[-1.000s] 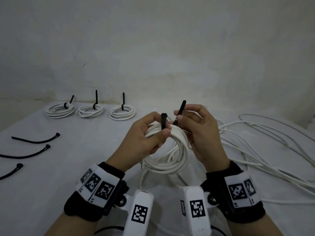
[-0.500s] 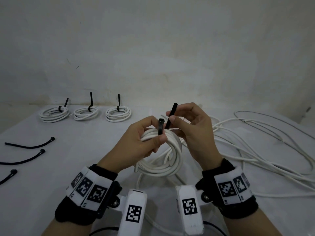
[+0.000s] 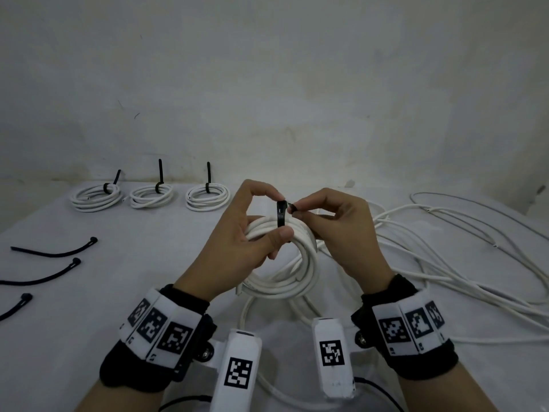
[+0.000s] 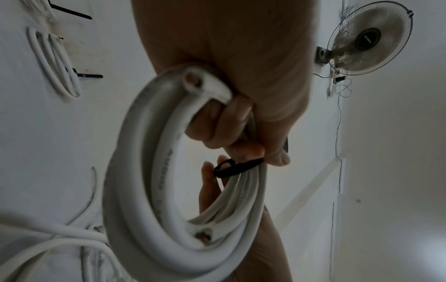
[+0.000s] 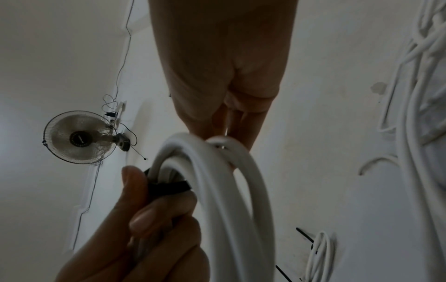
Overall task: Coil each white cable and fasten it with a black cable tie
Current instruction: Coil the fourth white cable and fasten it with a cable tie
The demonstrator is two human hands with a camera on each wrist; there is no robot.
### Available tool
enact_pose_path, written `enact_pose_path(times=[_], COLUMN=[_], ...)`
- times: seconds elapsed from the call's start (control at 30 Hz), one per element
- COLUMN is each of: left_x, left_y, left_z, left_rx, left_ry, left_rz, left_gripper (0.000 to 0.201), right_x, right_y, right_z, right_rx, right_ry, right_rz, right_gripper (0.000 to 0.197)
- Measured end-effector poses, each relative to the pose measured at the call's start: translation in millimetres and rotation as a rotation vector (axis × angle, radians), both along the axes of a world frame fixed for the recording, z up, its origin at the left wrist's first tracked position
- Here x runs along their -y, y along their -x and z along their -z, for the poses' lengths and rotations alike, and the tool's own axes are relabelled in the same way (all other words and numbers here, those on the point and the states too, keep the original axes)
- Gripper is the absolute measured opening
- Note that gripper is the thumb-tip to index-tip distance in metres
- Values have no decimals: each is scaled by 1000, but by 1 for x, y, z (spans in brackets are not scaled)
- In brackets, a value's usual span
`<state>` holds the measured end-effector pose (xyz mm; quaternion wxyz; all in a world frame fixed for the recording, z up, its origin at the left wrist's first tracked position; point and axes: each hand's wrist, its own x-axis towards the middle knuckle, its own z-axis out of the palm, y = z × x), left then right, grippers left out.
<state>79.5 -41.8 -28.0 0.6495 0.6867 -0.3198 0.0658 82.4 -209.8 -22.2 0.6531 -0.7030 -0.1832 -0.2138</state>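
At frame centre the left hand [image 3: 237, 233] grips the coiled white cable [image 3: 285, 272] and the head of the black cable tie [image 3: 281, 214] looped round it; the right hand [image 3: 341, 233] pinches the tie's tail at the head. Three tied coils [image 3: 150, 195] sit upper left, three spare ties [image 3: 53, 251] left, loose cable [image 3: 445, 263] right: roughly halfway.

Right hand [image 3: 338, 230] has bent tie tail [image 3: 292, 208] over to head of black cable tie [image 3: 281, 215].
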Motion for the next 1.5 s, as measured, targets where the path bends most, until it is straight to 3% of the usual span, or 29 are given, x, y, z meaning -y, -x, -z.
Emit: enact_pose_path(times=[0.2, 0.93, 1.37, 1.5], left_x=[4, 10, 11, 10], left_y=[5, 11, 13, 13], left_z=[-2, -3, -9, -8], left_rx=[-16, -33, -65, -83], left_ry=[2, 36, 57, 57], left_rz=[5, -28, 18, 41], left_gripper=[34, 32, 31, 30], right_x=[1, 5, 12, 14], right_y=[1, -3, -8, -8], right_z=[-2, 3, 6, 6], right_rx=[11, 11, -7, 14], right_ry=[55, 29, -6, 35], right_rz=[-39, -66, -220, -215], right_gripper=[27, 28, 43, 36])
